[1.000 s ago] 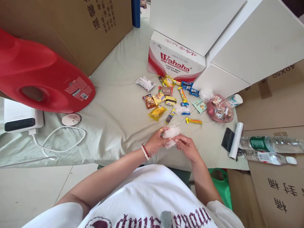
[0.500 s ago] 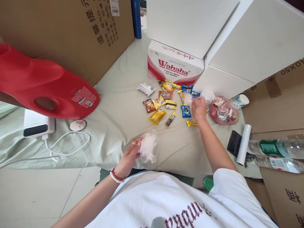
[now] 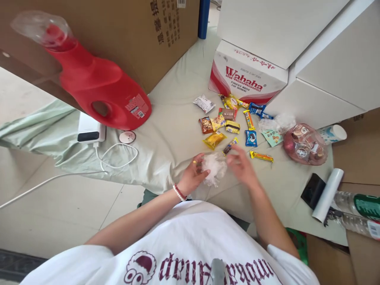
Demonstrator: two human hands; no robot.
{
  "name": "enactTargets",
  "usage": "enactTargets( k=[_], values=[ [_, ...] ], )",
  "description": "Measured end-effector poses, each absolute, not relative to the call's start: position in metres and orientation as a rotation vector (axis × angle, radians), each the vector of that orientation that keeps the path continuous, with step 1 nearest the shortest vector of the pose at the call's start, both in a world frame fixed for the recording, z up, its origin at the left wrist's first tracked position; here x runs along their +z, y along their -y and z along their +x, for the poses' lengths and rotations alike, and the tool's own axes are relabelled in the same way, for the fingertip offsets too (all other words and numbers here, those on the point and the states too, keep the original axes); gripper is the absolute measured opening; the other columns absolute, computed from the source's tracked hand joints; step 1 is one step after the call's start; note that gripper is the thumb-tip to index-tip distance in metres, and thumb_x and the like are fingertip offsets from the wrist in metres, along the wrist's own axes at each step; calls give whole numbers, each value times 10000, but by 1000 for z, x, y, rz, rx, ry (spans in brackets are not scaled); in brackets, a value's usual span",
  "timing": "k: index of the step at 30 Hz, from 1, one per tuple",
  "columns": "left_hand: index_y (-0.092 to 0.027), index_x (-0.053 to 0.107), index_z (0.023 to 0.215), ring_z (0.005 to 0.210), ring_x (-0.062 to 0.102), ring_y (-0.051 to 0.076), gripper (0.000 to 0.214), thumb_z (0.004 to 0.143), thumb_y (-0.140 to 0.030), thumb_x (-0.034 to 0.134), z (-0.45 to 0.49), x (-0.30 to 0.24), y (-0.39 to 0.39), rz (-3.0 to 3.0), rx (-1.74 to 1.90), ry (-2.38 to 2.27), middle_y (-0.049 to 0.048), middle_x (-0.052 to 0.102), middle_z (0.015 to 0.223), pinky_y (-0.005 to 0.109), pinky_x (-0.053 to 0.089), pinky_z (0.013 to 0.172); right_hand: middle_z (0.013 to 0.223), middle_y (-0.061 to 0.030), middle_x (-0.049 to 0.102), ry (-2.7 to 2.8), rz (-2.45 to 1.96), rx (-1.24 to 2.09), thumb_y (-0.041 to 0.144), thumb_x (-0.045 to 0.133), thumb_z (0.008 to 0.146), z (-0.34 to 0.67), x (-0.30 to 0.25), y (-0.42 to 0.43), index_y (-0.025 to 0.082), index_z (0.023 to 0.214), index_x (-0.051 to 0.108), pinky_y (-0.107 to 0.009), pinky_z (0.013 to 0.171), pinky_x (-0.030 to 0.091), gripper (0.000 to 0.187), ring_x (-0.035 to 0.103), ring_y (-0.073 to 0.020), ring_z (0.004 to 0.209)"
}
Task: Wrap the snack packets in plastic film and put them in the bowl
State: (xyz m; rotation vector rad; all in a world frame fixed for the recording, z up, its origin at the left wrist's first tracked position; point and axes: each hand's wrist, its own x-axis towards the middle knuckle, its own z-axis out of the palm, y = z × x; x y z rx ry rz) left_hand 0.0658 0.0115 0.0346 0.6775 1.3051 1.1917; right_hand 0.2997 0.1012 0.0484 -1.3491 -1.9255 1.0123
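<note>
My left hand (image 3: pixel 194 176) is closed on a crumpled clear plastic bag (image 3: pixel 214 169), held low over the cloth near my body. On the other side of that plastic is my right hand (image 3: pixel 242 166), slightly blurred, fingers apart and nothing visible in them. Just beyond the hands lie several wrapped snacks. Among them are a yellow packet (image 3: pixel 214 139), a small blue-and-yellow bar (image 3: pixel 230 145), a blue packet (image 3: pixel 251 138) and a yellow-red bar (image 3: pixel 261 156). More clear plastic (image 3: pixel 285 120) lies on the right, beside a light green packet (image 3: pixel 272 137).
A pink container of wrapped treats (image 3: pixel 305 144) and a paper cup (image 3: pixel 334 134) are at right. A Wahaha carton (image 3: pixel 246 75) stands behind the snacks. To the left are a large red bottle (image 3: pixel 118 93), a white power bank (image 3: pixel 90 128) and its cable (image 3: pixel 118 168). Water bottles (image 3: pixel 363 204) lie far right.
My right hand has come back from the plastic pile at the right to beside the bag in my left hand. The view has shifted left, and the light green packet is now uncovered.
</note>
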Motion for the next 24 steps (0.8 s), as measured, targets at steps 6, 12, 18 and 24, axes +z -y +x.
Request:
enactTargets(
  k=[6, 12, 18, 24],
  values=[
    [-178, 697, 1035, 863, 658, 183, 420, 720, -402, 862, 81, 16, -26, 545, 1094, -1119, 52, 711, 979, 315, 540, 781, 1564, -102, 483, 1845, -1399, 1076, 396, 748, 848, 253, 4, -22, 343, 1502, 557, -536, 1242, 373, 684, 462, -320, 1471],
    [-194, 627, 773, 780, 610, 154, 398, 662, -461, 900, 79, 8, -30, 483, 1162, -1134, -12, 629, 787, 349, 552, 826, 1386, -80, 658, 1616, -1360, 1328, 404, 850, 758, 287, 27, -37, 290, 1316, 685, -463, 1131, 492, 593, 629, -286, 1271],
    [-210, 583, 777, 712, 555, 125, 372, 687, -410, 884, 58, 16, -26, 349, 1216, -1081, -32, 564, 743, 285, 478, 700, 1250, -70, 734, 1071, -1441, 1376, 441, 921, 668, 325, 40, -46, 271, 1268, 653, -367, 892, 607, 678, 718, -233, 1042],
    [-220, 601, 862, 725, 582, 129, 427, 639, -392, 923, 44, 23, -16, 457, 1204, -1192, -31, 639, 806, 269, 452, 687, 1250, -111, 689, 1090, -1603, 550, 503, 758, 800, 401, 68, -136, 224, 1315, 562, -437, 959, 580, 618, 695, -263, 1130]
  ],
)
